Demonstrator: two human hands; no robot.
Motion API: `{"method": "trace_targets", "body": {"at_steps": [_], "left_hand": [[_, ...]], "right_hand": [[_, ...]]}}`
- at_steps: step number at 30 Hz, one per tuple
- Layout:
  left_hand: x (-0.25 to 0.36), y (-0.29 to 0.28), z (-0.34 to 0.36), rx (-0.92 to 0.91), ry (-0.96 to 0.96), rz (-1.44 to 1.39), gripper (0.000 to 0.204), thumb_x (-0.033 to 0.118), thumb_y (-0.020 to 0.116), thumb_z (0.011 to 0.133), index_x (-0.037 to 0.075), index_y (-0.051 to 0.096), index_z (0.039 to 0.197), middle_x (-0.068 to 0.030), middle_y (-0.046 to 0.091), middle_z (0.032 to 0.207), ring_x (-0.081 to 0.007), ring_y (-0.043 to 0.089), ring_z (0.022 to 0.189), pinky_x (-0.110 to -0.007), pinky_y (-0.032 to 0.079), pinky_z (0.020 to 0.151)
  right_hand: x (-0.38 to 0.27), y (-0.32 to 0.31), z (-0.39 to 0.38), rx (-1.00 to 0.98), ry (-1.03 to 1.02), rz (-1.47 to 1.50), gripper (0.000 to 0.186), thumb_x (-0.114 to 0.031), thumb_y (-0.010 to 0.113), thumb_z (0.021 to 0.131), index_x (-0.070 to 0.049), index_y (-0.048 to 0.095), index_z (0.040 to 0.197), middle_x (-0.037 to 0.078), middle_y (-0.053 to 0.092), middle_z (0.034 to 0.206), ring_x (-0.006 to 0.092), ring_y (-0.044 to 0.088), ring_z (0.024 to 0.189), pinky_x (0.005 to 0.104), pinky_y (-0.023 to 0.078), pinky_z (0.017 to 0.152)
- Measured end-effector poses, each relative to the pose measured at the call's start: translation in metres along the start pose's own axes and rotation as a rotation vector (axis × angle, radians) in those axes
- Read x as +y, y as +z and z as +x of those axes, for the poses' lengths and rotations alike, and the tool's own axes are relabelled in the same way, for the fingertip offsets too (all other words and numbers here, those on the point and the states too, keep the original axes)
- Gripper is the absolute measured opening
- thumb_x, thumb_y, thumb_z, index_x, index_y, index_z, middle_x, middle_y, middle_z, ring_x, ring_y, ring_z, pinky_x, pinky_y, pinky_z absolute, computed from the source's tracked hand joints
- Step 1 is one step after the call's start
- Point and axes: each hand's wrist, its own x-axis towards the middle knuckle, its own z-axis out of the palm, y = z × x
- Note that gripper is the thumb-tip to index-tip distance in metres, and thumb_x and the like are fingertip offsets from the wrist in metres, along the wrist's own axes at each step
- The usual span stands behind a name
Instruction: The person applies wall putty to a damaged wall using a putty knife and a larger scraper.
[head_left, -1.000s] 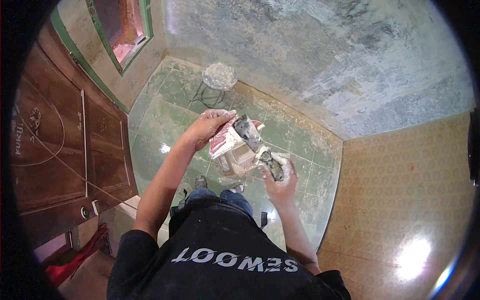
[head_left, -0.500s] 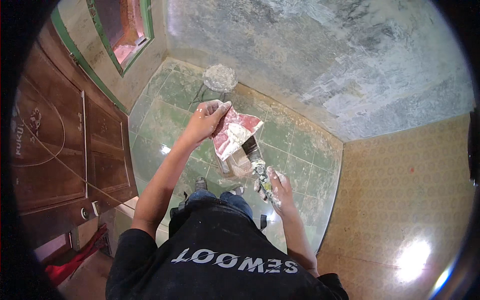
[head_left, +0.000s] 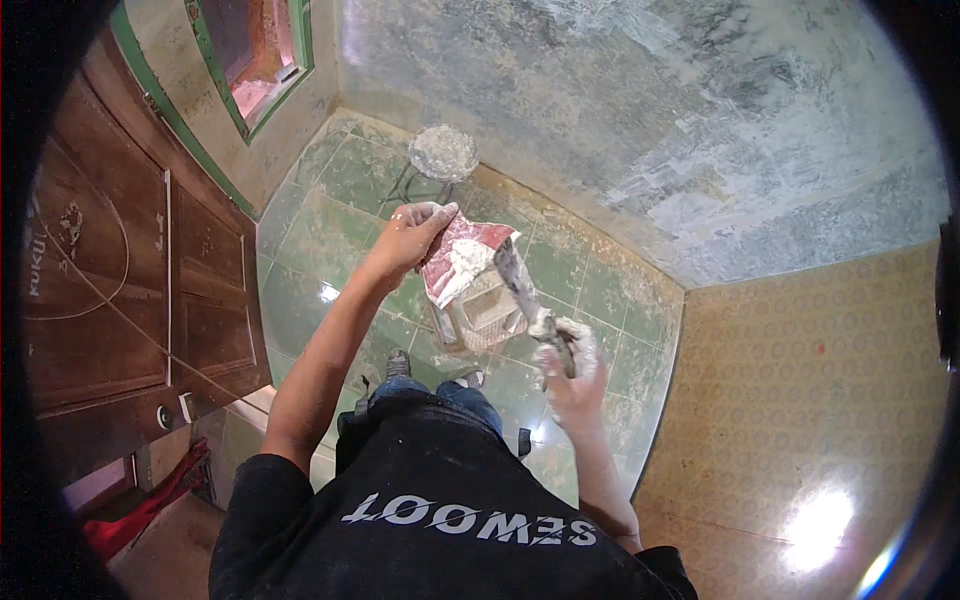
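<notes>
In a green-tiled corner below a mottled grey wall (head_left: 620,130), seen from the head camera, I hold a red sheet (head_left: 437,272) in front of me, a heap of white paste (head_left: 468,257) on its face. The fingers of my left hand (head_left: 413,240) pinch the sheet's upper left corner, thumb pressed over it. My right hand (head_left: 577,388), smeared white, has its fingers wrapped around the handle of a scraper (head_left: 519,285). The blade slants up to the sheet's right edge; whether the two touch, I cannot tell. Below, partly hidden by the sheet and blade, a clear plastic container (head_left: 447,330) sits on the spattered floor (head_left: 345,255) ahead of my feet (head_left: 398,366). A round stool (head_left: 443,152), its seat crusted pale, stands near the wall beyond my left hand. A brown panelled door (head_left: 110,270) is at left, a yellowish patterned surface (head_left: 760,390) at right.
</notes>
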Motion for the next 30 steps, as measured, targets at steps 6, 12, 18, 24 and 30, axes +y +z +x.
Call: {"method": "trace_targets", "body": {"at_steps": [6,12,18,24,30], "left_hand": [[0.018,0.019,-0.007,-0.155,-0.136,-0.351,0.024,0.025,0.061,0.096,0.003,0.065,0.089,0.0011,0.064,0.076,-0.0051,0.056,0.061,-0.022,0.047,0.056],[0.005,-0.009,0.003,-0.076,-0.026,-0.232,0.026,0.028,0.061,0.096,0.003,0.064,0.089,0.0007,0.065,0.076,-0.0046,0.057,0.060,-0.022,0.045,0.053],[0.022,0.005,-0.010,0.143,0.080,0.103,0.032,0.029,0.058,0.097,0.002,0.063,0.080,0.0024,0.058,0.068,-0.0038,0.049,0.058,-0.025,0.039,0.051],[-0.018,0.025,-0.011,0.422,0.400,0.034,0.033,0.026,0.052,0.099,0.002,0.056,0.077,-0.0003,0.053,0.057,-0.0062,0.044,0.048,-0.027,0.037,0.044],[-0.011,0.031,-0.038,0.347,0.173,0.130,0.034,0.030,0.056,0.097,-0.001,0.060,0.085,-0.0001,0.053,0.057,-0.0068,0.047,0.051,-0.028,0.037,0.045]], "right_hand": [[0.061,0.024,0.022,0.135,-0.560,-0.511,0.034,-0.020,0.071,0.085,0.001,0.056,0.107,0.016,0.058,0.102,0.0279,0.059,0.095,0.0381,0.046,0.086],[0.088,-0.001,0.011,0.101,-0.279,-0.460,0.026,-0.025,0.061,0.092,-0.002,0.060,0.104,0.014,0.064,0.086,0.0261,0.064,0.083,0.0375,0.049,0.073],[0.063,-0.027,0.004,0.174,0.104,0.020,0.040,-0.038,0.050,0.100,-0.005,0.057,0.079,-0.004,0.049,0.063,0.0040,0.044,0.054,0.0230,0.036,0.048],[0.014,-0.001,0.016,0.072,0.046,-0.087,0.024,-0.026,0.054,0.098,-0.003,0.058,0.092,-0.004,0.048,0.064,0.0039,0.044,0.055,0.0231,0.033,0.048],[0.018,0.008,0.016,0.040,0.003,-0.287,0.025,-0.021,0.060,0.094,0.003,0.063,0.102,0.007,0.063,0.075,0.0122,0.058,0.067,0.0278,0.045,0.061]]}}
